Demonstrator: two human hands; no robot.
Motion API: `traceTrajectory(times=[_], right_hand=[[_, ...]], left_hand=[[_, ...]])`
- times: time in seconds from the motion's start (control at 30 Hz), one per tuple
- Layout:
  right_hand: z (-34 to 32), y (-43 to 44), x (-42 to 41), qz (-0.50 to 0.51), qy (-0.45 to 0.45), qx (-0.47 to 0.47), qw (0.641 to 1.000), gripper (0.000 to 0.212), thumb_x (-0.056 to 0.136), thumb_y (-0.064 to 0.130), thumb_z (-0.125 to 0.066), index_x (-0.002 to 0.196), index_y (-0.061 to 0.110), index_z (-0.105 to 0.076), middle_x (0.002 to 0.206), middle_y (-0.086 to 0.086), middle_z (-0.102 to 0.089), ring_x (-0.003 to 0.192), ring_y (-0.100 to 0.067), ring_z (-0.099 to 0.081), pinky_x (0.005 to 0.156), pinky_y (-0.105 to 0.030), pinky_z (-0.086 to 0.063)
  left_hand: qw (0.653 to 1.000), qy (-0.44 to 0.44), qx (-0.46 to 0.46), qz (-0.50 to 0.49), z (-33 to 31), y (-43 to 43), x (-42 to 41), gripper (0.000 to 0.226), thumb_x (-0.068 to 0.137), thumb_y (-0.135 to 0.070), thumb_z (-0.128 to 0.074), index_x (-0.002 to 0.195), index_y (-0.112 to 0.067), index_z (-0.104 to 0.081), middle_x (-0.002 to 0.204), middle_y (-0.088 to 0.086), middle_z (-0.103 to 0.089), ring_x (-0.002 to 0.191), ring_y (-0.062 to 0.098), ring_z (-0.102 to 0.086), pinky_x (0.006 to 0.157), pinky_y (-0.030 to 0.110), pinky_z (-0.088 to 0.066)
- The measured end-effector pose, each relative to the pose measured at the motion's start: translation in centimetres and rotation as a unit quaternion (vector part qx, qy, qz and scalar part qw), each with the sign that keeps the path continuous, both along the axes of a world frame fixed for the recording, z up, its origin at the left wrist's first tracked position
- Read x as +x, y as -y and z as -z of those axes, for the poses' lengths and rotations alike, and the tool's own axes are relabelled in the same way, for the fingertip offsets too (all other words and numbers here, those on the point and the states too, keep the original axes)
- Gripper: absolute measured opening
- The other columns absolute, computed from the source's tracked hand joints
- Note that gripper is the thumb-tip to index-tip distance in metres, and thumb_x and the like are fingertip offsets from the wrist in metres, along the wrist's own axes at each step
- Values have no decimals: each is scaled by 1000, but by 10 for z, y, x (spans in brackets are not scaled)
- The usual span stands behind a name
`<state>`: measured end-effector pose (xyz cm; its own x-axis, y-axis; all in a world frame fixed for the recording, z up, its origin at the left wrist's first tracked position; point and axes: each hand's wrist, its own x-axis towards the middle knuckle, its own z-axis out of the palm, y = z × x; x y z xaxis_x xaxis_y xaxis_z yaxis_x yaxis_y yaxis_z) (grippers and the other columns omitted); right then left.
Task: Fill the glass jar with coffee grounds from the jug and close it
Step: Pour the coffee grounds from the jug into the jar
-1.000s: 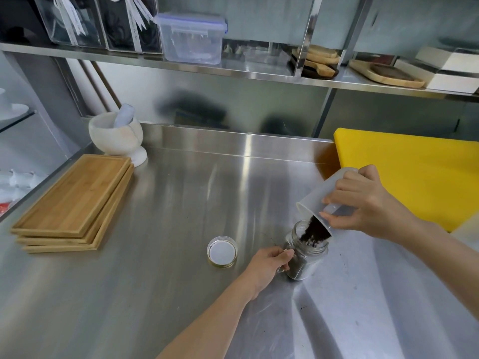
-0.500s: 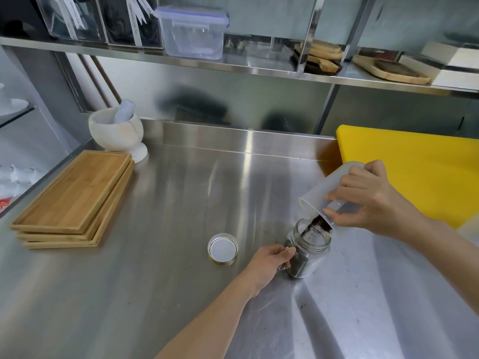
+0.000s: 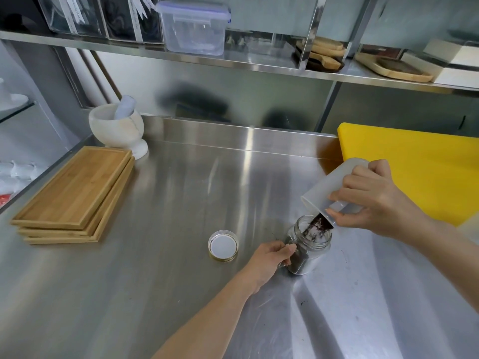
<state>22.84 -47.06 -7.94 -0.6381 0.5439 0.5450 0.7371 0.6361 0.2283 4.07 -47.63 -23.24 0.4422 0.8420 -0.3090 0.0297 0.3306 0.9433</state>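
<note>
Jar (image 3: 308, 244) is standing upright on the steel table (image 3: 160, 281), right of centre and toward the near edge, mouth open. Dark grounds (image 3: 298, 263) are filling its lower part; fill level is hard to read through the glass. A thin dark stream of grounds is falling from the jug's lip into the jar mouth.

Jug (image 3: 334, 182), white and translucent, is tilting steeply just above the jar, mouth down and to the left, its lip over the jar's opening. Whether lip and rim are touching cannot be told.

Right hand (image 3: 373, 200) is wrapping the jug from the right side, grip clamped on the jug body, fingers across the top, thumb under near the lip.

Left hand (image 3: 272, 257) is resting at the jar's left side, grip closed around the jar's handle, steadying it on the table.

Lid (image 3: 223, 245) is lying on the table left of the jar, apart from it, white inner face up, gold rim showing.

A few dark specks are lying on the table near the jar's base and to its right.

Farther out: yellow board (image 3: 427, 172) behind the right hand; stacked wooden trays (image 3: 75, 195) at far left; white mortar (image 3: 116, 125) with pestle behind the trays; shelf (image 3: 259, 63) above carrying a clear box (image 3: 194, 29).
</note>
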Motion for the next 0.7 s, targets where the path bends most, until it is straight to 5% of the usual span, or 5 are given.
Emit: traceTrajectory(times=[0.23,0.7], right_hand=[[1,1,-4,1,33,9,999,30,79,32,-57,66,5,-64,59,-9,-52,69,-21,-33,69,-35,-24],[-3,4,-4,-12,86,43,995,26,79,29,-58,69,6,-65,62,-11,-54,72,-21,-35,70,-37,-26]], left_hand=[[1000,5,3,-7,1,-1,0,35,92,-24,-58,58,-18,-52,63,1,-52,49,1,-43,50,11,-34],[1000,15,8,-7,0,0,0,34,93,-23,-56,59,-18,-53,63,1,-52,45,-3,-44,49,6,-35]])
